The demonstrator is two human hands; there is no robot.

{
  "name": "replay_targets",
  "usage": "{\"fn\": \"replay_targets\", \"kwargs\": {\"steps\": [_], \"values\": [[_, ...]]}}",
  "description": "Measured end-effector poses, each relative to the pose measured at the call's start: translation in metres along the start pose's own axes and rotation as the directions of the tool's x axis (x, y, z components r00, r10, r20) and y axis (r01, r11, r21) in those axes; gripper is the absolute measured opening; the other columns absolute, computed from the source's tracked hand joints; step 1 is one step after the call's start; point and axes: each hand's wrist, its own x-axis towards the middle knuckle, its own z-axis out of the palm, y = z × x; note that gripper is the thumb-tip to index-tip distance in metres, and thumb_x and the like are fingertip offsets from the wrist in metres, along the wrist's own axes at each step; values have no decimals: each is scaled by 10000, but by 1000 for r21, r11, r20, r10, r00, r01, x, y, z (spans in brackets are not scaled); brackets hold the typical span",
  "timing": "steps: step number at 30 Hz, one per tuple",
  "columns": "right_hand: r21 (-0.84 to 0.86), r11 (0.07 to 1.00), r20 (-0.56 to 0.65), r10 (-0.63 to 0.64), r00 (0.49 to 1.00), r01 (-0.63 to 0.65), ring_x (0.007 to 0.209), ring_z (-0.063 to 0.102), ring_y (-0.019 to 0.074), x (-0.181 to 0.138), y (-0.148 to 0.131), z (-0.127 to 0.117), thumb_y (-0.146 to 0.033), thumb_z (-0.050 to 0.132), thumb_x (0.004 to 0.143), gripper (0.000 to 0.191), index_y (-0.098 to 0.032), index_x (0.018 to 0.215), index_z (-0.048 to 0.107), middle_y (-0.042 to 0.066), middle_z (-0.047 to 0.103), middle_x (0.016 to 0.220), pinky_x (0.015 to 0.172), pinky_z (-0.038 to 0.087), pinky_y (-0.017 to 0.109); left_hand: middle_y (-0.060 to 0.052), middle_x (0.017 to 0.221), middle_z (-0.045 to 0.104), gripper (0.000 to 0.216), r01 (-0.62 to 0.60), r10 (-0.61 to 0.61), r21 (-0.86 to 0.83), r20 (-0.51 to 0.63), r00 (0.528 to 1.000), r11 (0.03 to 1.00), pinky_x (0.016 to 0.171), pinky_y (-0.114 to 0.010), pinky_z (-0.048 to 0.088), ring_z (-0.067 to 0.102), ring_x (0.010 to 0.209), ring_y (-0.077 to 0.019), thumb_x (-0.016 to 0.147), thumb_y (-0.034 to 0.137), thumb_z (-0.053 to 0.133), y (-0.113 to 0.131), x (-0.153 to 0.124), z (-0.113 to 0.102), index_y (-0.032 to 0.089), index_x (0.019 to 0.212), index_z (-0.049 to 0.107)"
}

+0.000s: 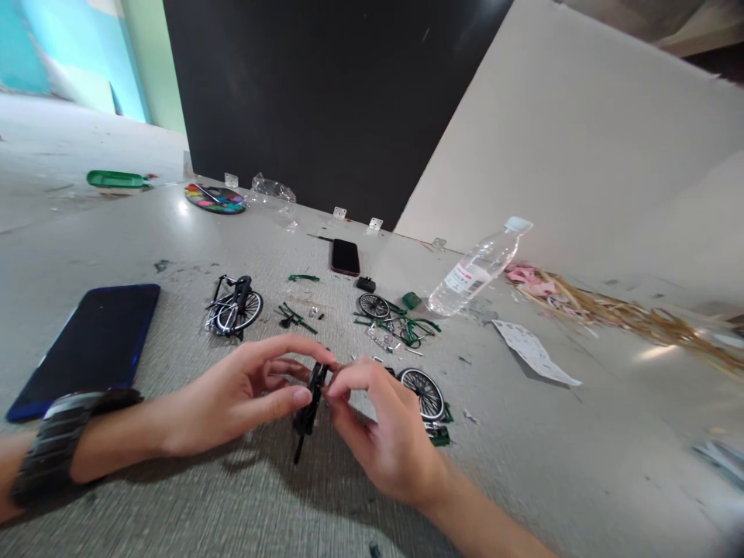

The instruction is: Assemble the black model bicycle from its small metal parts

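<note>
My left hand [256,387] grips a small black model part [312,403] between thumb and fingers; its exact kind is not clear. A thin black rod sticks out of its lower end. From the other side, my right hand [384,418] pinches at the upper end of this part, and anything else between its fingertips is hidden. Partly behind the right hand lies a spoked model wheel [423,394] with green pieces. Beyond the hands is a green model bicycle frame [415,327] with another small wheel [373,305]. A black partly built model bicycle [235,307] rests to the left.
A dark blue tablet-like slab [93,333] lies at left. Farther back are a phone [345,256], a paint palette [215,198] and a green tray [116,180]. A clear plastic bottle [480,267] leans at right, near a paper sheet [535,353]. Loose green parts [296,316] lie mid-table.
</note>
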Motion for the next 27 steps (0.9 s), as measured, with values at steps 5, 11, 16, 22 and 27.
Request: {"fn": "replay_targets", "kwargs": {"steps": [5, 11, 16, 22, 27], "values": [[17, 1000, -4, 16, 1000, -16, 749, 571, 127, 0, 1, 0, -89, 539, 905, 185, -246, 997, 508, -11, 579, 850, 665, 477, 270, -74, 1233, 632, 298, -19, 20, 6, -22, 1000, 1000, 880, -315, 517, 620, 1055, -194, 962, 299, 603, 2, 0, 0, 245, 1255, 593], [8, 1000, -20, 22, 1000, -22, 720, 562, 121, 0, 1, 1, -94, 536, 906, 176, -248, 988, 514, -17, 573, 829, 641, 469, 262, -74, 1200, 640, 288, -14, 14, 6, -24, 1000, 1000, 852, -312, 519, 625, 1040, -200, 959, 312, 598, 2, 0, 0, 240, 1238, 594], [7, 1000, -20, 21, 1000, -20, 717, 559, 117, 0, 0, 0, -94, 536, 905, 174, -247, 983, 512, -20, 571, 824, 645, 469, 254, -80, 1220, 645, 296, -18, 18, -19, -19, 1000, 1000, 861, -319, 528, 634, 1046, -201, 951, 296, 614, 3, -1, 0, 244, 1242, 595], [-20, 1000, -22, -13, 1000, 12, 778, 570, 138, -1, 0, 2, -85, 532, 915, 181, -242, 1004, 520, -1, 586, 854, 708, 492, 277, -77, 1255, 637, 315, -41, 41, -77, -7, 999, 996, 908, -350, 532, 628, 1107, -216, 933, 258, 647, 0, -1, 0, 261, 1243, 593], [-70, 995, -53, -77, 996, 73, 783, 559, 151, 0, -2, 4, -78, 524, 926, 175, -235, 1003, 519, 9, 596, 845, 742, 512, 307, -69, 1244, 633, 300, -73, 72, -45, -12, 997, 996, 938, -343, 519, 628, 1108, -205, 942, 245, 632, 0, 0, 0, 259, 1237, 584]]}}
